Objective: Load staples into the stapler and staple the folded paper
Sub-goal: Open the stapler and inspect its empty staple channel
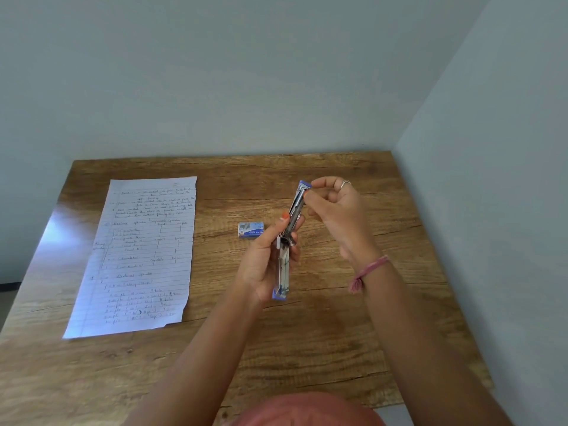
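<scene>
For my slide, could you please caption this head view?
Both hands hold the opened stapler above the table, paper lying flat.

Wooden table [332, 339], brown with visible grain, lies under the grip and extends on all sides of it. Glare patch on its surface far left of the grip. Pale grey-green back wall [246, 72] beyond the grip; side wall [507, 142] to its right, meeting the table edge. Silver ring [345, 183] above and right of the grip. Pink thread bracelet [368, 270], frayed tail hanging, right of the grip. Blurred pink-orange garment [307, 410] well below, at the frame edge.
</scene>
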Demonstrator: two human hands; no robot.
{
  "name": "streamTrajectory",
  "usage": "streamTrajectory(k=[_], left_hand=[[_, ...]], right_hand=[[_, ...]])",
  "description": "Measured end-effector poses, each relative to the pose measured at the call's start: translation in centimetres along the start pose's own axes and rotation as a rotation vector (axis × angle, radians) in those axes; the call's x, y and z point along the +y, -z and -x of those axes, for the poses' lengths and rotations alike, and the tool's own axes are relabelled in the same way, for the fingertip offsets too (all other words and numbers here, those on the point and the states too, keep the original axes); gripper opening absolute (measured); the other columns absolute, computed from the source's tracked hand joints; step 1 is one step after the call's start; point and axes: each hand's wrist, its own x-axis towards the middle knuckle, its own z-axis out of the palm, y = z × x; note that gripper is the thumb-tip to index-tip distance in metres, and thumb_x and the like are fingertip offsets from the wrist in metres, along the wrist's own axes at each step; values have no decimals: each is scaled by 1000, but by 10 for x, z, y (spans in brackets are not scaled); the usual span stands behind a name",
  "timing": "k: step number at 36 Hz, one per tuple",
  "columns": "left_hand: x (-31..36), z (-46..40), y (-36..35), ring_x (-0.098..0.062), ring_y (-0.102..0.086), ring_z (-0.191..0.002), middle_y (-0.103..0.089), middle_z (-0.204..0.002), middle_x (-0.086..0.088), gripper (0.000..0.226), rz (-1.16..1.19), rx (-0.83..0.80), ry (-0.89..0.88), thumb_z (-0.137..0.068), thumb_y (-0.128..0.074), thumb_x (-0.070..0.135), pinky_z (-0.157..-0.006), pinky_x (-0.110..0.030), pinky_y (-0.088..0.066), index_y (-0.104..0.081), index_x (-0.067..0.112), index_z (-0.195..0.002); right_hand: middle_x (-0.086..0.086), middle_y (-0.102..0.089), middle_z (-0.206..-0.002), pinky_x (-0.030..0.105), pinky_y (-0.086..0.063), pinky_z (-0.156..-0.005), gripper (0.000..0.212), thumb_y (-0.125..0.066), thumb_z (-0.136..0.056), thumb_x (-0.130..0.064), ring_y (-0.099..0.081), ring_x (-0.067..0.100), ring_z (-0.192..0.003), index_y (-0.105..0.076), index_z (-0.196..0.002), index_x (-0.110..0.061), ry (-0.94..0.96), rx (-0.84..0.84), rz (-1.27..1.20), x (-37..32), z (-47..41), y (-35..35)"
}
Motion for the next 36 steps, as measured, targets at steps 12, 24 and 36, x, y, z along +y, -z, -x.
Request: streamTrajectory(k=[12, 24, 36], left_hand=[[-5, -4, 1, -5, -64, -57, -74, -93, -5, 19, 195, -15, 98, -82, -67, 19, -54, -17, -53, -78, 7, -90], [13, -18, 16, -12, -68, -71, -62, -109, -14, 40, -99, 41, 212, -83, -68, 28, -60, -19, -58, -68, 3, -115], [61, -30, 14, -8, -63, -90, -66, -106, 6, 44, -1254, 157, -138, -75, -80, 17, -73, -18, -50, -65, 22, -116]], right_hand=[[0, -74, -95, 23, -55, -68, 42, -78, -77, -7, -70, 9, -82, -57, -110, -23, -122, -129, -51, 6, 2, 6], [-3, -76, -85, 26, -59, -68, 27, -68, -87, -10, -70, 14, -77, -67, -112, -20, -230, -166, -103, 26, -13, 20], [-1, -74, -76, 25, -58, -62, 20, -69, -86, -5, -71, 13, -66, -62, -101, -16, -258, 97, -264, 51, -40, 35]])
